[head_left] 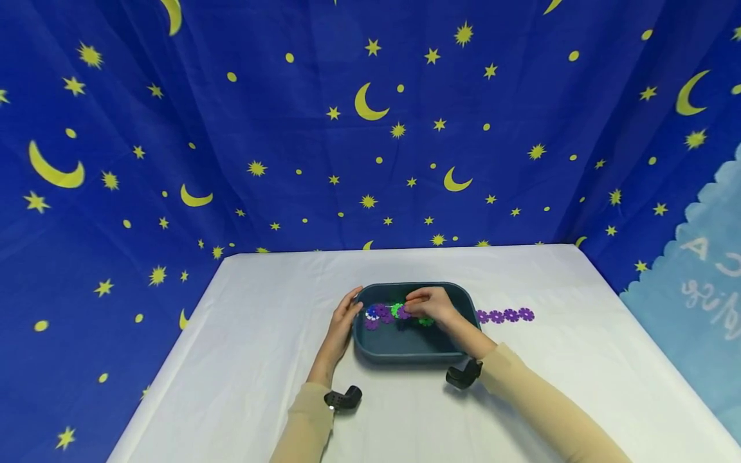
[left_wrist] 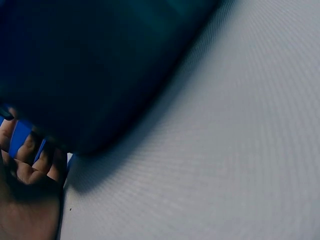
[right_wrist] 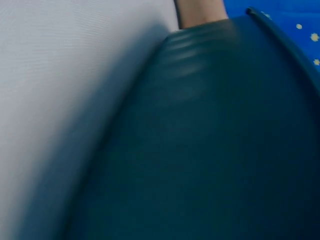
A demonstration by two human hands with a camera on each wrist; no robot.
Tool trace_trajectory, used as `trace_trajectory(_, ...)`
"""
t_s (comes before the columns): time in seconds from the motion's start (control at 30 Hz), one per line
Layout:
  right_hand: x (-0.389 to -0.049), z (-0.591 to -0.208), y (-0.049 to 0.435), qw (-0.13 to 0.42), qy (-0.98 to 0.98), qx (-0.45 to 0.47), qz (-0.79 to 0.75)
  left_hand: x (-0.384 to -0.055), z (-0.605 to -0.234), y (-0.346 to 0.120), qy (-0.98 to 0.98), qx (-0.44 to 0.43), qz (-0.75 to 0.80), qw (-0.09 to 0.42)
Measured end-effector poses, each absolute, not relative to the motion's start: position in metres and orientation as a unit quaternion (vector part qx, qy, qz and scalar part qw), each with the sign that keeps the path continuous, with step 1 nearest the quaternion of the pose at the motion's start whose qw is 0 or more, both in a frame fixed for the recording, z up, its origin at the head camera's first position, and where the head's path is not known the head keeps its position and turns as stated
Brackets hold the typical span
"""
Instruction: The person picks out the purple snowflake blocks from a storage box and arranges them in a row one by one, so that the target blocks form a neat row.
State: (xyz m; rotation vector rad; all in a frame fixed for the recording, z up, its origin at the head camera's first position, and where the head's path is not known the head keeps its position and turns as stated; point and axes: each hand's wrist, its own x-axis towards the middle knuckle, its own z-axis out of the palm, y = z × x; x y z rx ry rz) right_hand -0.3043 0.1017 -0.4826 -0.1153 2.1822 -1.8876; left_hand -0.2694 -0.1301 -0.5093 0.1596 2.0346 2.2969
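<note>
A dark teal plastic basin (head_left: 399, 346) stands on the table, several notched flower-shaped discs lying inside. My left hand (head_left: 340, 328) holds the basin's left rim; in the left wrist view its fingers (left_wrist: 31, 145) bend against the outside wall. Over the basin, my right hand (head_left: 433, 305) pinches a purple flower disc (head_left: 403, 312) between thumb and fingertips. Close beside that disc is a bright green disc (head_left: 396, 310). More purple discs (head_left: 372, 325) and a blue-and-white one (head_left: 372, 313) lie toward the basin's left end. The basin wall (right_wrist: 170, 140) hides the right fingers in the right wrist view.
Right of the basin, a row of purple flower discs (head_left: 511, 315) lies on the white-covered table (head_left: 556, 386). Another green disc (head_left: 426, 321) is in the basin under the right hand. A blue curtain (head_left: 324, 148) with stars and moons surrounds the table.
</note>
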Motion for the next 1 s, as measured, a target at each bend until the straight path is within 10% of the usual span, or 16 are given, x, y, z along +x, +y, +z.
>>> trace_trajectory(1.0, -0.283, -0.461, 0.189, -0.039, 0.685, 0.039, -0.727, -0.270, -0.511, -0.130, 0.655, 0.052, 0.753, 0.032)
